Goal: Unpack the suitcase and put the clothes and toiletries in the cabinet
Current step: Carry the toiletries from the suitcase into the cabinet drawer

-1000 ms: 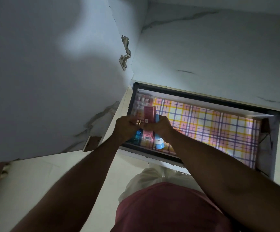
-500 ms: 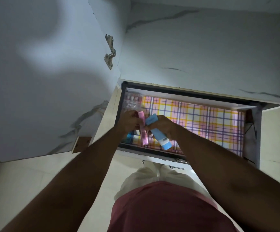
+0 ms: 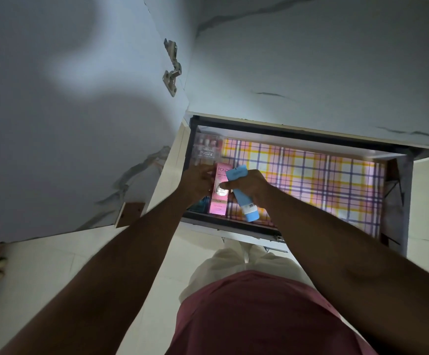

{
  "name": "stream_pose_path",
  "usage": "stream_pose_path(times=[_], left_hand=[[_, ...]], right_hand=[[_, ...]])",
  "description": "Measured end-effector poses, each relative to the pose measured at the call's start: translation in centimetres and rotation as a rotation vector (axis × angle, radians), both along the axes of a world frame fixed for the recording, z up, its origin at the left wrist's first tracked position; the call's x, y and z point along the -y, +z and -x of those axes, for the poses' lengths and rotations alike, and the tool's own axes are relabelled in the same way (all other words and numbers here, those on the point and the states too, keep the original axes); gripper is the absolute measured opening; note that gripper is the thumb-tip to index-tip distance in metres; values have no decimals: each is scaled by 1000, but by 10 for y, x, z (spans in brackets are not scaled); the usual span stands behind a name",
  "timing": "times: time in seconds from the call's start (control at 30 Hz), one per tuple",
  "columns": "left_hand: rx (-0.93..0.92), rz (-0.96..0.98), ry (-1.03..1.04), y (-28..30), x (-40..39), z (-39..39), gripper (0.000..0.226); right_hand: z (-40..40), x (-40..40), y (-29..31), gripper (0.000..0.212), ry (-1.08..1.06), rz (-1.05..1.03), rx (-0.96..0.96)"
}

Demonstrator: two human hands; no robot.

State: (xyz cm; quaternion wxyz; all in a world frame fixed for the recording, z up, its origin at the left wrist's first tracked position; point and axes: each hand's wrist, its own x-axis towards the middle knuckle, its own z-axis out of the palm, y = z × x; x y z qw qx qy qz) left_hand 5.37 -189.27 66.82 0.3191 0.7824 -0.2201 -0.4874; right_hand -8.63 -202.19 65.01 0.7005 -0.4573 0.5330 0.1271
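Observation:
An open cabinet drawer (image 3: 233, 228) lined with plaid paper (image 3: 323, 180) lies below me. A pink carton (image 3: 219, 198) lies flat at the drawer's left end. My left hand (image 3: 195, 183) touches the carton's left side, its fingers partly hidden. My right hand (image 3: 249, 184) grips a light blue tube (image 3: 246, 206), cap pointing toward me, just right of the carton. A clear pack of small bottles (image 3: 207, 149) sits in the back left corner. Something teal (image 3: 199, 204) shows under my left wrist.
The open cabinet door (image 3: 67, 111) with its metal hinge (image 3: 172, 70) stands to the left. A marble-patterned cabinet front (image 3: 310, 60) rises behind the drawer. Pale floor tiles (image 3: 54, 257) lie below. The right part of the plaid liner is bare.
The pink carton went from held upright between both hands to lying flat in the drawer. The blue tube stays in my right hand, tilted beside the carton.

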Motion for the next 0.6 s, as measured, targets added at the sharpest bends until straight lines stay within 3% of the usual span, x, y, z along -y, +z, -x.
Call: stream_pose_path(times=[0.1,0.23,0.4,0.6], left_hand=[[366,-53,-139,2,-2,4,26],[560,-90,-188,-3,-14,-2,26],[528,-42,-336,-2,-22,-2,31],[498,1,-494,-4,-25,2,50]], right_hand=[[-2,-2,0,45,-54,41,-47],[-9,-7,-12,43,-55,165,-133],[-21,-22,-19,40,158,320,-247],[-28,-30,-23,44,264,400,-258]])
